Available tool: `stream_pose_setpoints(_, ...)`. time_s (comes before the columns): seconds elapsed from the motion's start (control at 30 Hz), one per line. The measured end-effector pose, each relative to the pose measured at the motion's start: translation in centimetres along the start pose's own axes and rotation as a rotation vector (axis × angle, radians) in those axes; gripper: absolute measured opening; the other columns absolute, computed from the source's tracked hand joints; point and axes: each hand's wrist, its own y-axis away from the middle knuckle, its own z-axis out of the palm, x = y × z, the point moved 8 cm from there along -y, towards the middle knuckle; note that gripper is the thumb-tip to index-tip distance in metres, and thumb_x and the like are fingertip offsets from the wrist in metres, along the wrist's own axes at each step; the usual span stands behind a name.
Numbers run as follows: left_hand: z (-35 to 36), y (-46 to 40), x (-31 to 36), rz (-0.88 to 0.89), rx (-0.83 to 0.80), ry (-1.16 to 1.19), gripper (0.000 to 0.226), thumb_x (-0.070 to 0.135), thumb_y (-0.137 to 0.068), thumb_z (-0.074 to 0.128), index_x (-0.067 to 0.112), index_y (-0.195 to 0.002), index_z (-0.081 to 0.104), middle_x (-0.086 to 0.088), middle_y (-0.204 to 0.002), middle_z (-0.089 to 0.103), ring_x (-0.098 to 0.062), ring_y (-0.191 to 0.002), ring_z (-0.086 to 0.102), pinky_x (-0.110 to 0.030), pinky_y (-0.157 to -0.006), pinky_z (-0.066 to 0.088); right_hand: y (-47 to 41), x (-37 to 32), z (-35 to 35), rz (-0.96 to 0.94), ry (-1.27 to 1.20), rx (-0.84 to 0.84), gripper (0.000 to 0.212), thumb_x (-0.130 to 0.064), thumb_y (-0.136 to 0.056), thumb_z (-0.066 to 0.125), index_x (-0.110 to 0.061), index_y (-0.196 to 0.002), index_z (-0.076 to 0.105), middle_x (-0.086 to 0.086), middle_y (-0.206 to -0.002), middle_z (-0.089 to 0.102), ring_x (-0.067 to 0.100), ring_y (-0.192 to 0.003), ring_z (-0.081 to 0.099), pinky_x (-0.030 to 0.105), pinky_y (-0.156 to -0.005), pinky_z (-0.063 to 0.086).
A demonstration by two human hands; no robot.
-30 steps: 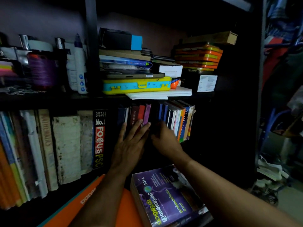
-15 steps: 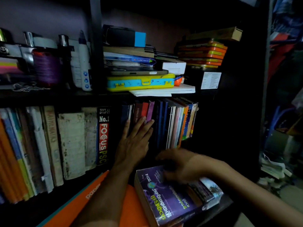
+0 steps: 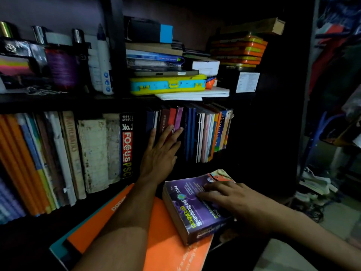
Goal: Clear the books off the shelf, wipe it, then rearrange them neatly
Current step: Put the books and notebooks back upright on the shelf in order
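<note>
The rearranging step appears to be in hand. The row of books on the shelf is steadied by the left hand, fingers spread flat. Below the row, the purple book is touched by the right hand, fingers relaxed. A firm grip seems needed next.

thick book lying on a folder, before upright books on the shelf

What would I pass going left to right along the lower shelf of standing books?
Orange spines → worn white book → black FOCUS PSC book → left hand flat on the spines → blue books → Dictionary.
</note>
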Motion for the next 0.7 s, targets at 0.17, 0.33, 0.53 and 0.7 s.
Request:
stream_pose_setpoints(0.17, 0.6, -0.2, -0.2, -0.001, -0.001, -0.014, 0.058, 0.042, -0.081, 0.076, 0.026, -0.135, 0.064, 0.006, -0.171, 0.011, -0.022, -0.158, 0.005, -0.059, -0.123, -0.007, -1.5, -0.6, -2.1, -0.006, 0.011, 0.027, 0.090, -0.061, -0.089, 0.063, -0.044, -0.158, 0.008, -0.007, -0.166, 0.020, 0.018, -0.148, 0.029, 0.040, -0.115, 0.037)
stream_pose_setpoints(0.33, 0.8, -0.2, -0.3, 0.003, 0.010, -0.004, 0.056, 0.041, -0.080, 0.078, 0.025, -0.133, 0.066, 0.006, -0.170, 0.012, -0.022, -0.158, 0.005, -0.058, -0.123, -0.011, -2.8, -0.1, -2.7, 0.061, 0.075, 0.245, 0.091, -0.068, -0.082, 0.061, -0.039, -0.157, 0.017, -0.007, -0.158, 0.036, 0.015, -0.138, 0.043, 0.028, -0.109, 0.036)
stream_pose_setpoints(0.53, 0.7, -0.3, -0.4, 0.006, 0.026, -0.018, 0.061, 0.042, -0.079, 0.080, 0.027, -0.136, 0.064, 0.006, -0.170, 0.013, -0.021, -0.157, 0.006, -0.058, -0.123, -0.008, -2.9, 0.6, -0.4, 0.062, 0.159, 0.317, 0.084, -0.069, -0.087, 0.051, -0.039, -0.156, 0.015, 0.000, -0.159, 0.037, 0.021, -0.141, 0.044, 0.038, -0.106, 0.046)
stream_pose_setpoints(0.7, 0.1, 0.0, -0.6, 0.025, 0.099, 0.014, 0.082, 0.031, -0.077, 0.080, 0.023, -0.151, 0.046, 0.005, -0.168, 0.023, -0.022, -0.156, 0.011, -0.055, -0.125, -0.006, 0.5, 5.3, -4.6, 0.239, -0.523, 0.913, 0.045, -0.051, -0.080, 0.064, -0.031, -0.117, 0.049, -0.011, -0.096, 0.070, -0.002, -0.075, 0.065, 0.016, -0.066, 0.051)
